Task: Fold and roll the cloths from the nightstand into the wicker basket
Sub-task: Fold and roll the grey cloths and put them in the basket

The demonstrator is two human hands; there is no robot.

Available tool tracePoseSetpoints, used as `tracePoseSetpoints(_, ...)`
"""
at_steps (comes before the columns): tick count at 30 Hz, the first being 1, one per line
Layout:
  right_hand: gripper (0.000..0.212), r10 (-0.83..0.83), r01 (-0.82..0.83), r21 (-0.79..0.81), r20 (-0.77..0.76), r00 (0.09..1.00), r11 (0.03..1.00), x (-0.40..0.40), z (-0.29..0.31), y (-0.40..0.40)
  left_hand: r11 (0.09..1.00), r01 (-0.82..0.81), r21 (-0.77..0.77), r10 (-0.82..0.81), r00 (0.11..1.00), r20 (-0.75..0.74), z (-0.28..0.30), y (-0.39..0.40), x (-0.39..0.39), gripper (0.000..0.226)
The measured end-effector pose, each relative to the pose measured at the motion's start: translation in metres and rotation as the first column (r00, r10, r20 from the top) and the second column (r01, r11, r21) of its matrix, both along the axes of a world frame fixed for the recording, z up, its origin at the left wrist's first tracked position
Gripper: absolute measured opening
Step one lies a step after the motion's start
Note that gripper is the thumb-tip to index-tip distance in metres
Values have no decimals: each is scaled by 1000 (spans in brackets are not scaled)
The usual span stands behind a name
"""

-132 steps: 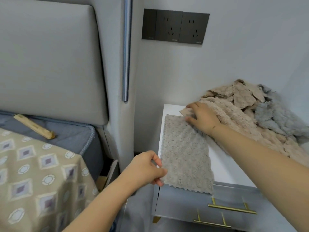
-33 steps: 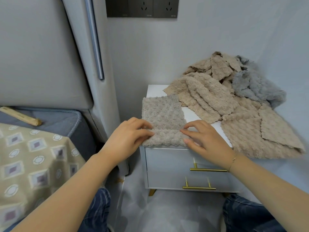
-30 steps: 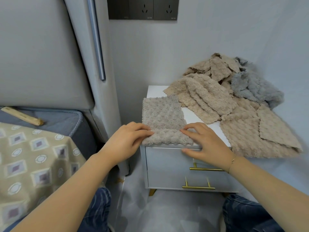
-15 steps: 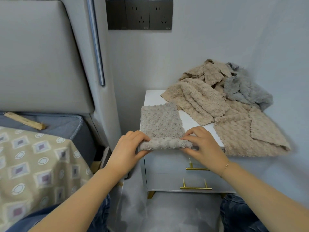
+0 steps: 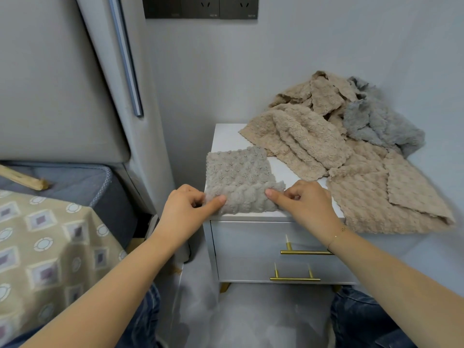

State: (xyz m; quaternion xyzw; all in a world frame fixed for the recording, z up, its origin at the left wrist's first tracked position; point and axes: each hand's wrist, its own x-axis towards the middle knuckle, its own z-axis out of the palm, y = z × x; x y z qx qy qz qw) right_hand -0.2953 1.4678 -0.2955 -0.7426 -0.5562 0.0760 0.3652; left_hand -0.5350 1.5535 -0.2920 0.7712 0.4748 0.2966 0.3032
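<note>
- The grey cloth (image 5: 238,174) lies at the front left corner of the nightstand (image 5: 251,241), mid-frame, its near edge turned into a fat roll.
- The left hand (image 5: 183,212) pinches the roll's left end; the right hand (image 5: 305,203) pinches its right end.
- Uneven pushing would likely skew the roll or let it spring open.
- The heap of cloths (image 5: 339,146) sits just beside it, upper right; a trailing corner could snag.
- No basket is visible.

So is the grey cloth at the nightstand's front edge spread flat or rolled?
Partly rolled: both hands pinch a roll at the grey cloth's near edge; the rest lies flat.
</note>
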Motion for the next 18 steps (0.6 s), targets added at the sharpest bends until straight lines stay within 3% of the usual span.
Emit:
tracePoseSetpoints(4,68,-67,72,-61,83,994,996,-3,1,5,997,-24,-75,23,1000,-4,4,2,8,73)
tracePoseSetpoints(7,64,-93,150,-132,359,928,980,-2,11,8,981,-96,-170,92,995,-35,2,8,10,73)
tracePoseSetpoints(9,58,-105,165,-106,428,898,981,2,15,11,981,-132,-142,124,990,-64,-3,14,8,74)
tracePoseSetpoints(13,32,107,-161,132,344,933,978,6,11,15,990,-113,87,112,994,20,-6,15,7,41)
tracePoseSetpoints(18,9,259,-380,176,476,841,908,8,8,18,933,100,346,-101,995,-16,3,13,8,23)
